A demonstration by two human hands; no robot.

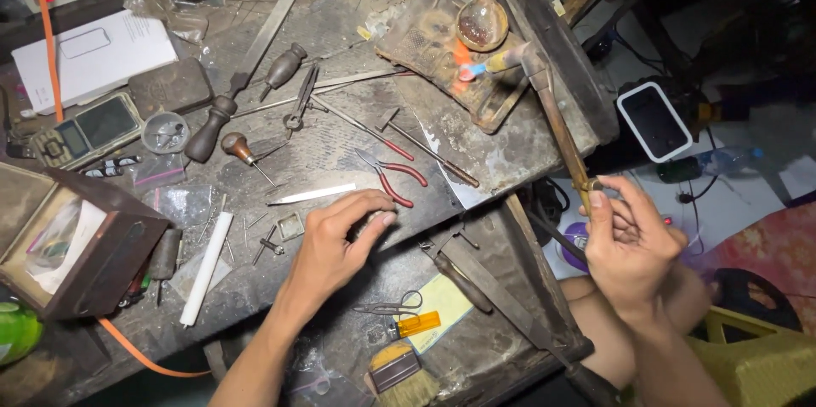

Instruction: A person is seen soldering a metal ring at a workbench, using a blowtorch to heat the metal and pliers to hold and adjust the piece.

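A long brass blowtorch [557, 118] is pinched in the right hand [627, 245] fingers, its flame played on a small workpiece [466, 72] on the scorched block far ahead, while left hand [336, 241] fingers, curled, press the counter [340, 144]; steady aim is probably needed next.

White flat box [93, 54] top left; dark-screened scale [85, 131] below it; white-framed screen [653, 121] on floor, right.

Pliers [393, 174] on workbench [510, 152], behind left hand [336, 241]

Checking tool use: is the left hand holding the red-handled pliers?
No. The left hand rests fingers-down on the bench edge, while the red-handled pliers lie untouched on the bench just beyond its fingertips.
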